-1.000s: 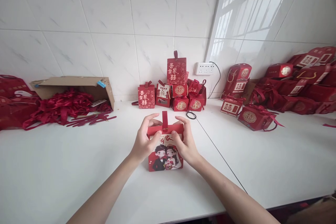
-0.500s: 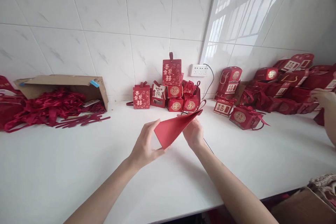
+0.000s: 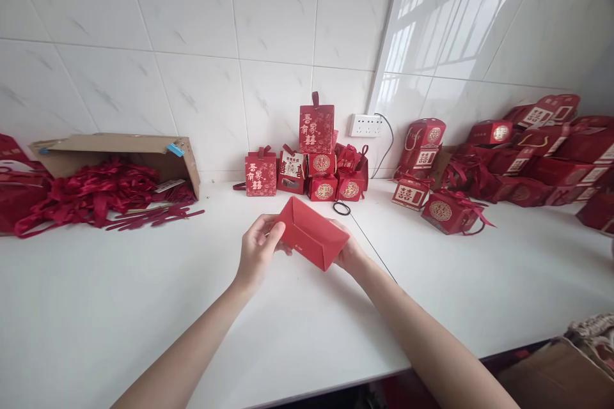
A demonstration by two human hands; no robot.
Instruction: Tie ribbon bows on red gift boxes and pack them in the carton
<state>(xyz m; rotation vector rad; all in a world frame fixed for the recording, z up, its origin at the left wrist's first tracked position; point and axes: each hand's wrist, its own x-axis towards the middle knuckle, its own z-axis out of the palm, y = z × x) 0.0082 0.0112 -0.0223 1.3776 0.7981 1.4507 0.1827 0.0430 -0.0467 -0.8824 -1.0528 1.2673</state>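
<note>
A person is holding a small red paper gift box (image 3: 313, 241) just above the white countertop (image 3: 144, 307), tipped so that its plain folded underside is facing the camera, apparently so the base flaps can be seen and pressed; the left hand (image 3: 259, 249) is gripping the box's left end, thumb curled over the near edge and fingers wrapped behind; the right hand (image 3: 349, 254) is mostly hidden behind the box's right end, palm cupping it from below, so it appears closed on the box though its fingers cannot be seen; both forearms are reaching in from the bottom of the frame, meeting at the box in the middle of the counter; behind it, against the tiled wall, finished red boxes with gold lettering are sitting in a small stack (image 3: 316, 156), one perched on top of the others; a black hair tie (image 3: 341, 208) is lying just in front of them; to the left, a cardboard carton (image 3: 119, 153) on its side is spilling red ribbons (image 3: 91, 195) onto the counter; to the right, more red boxes (image 3: 518, 156) are piling along the wall, beside a white wall socket (image 3: 363, 125).
</note>
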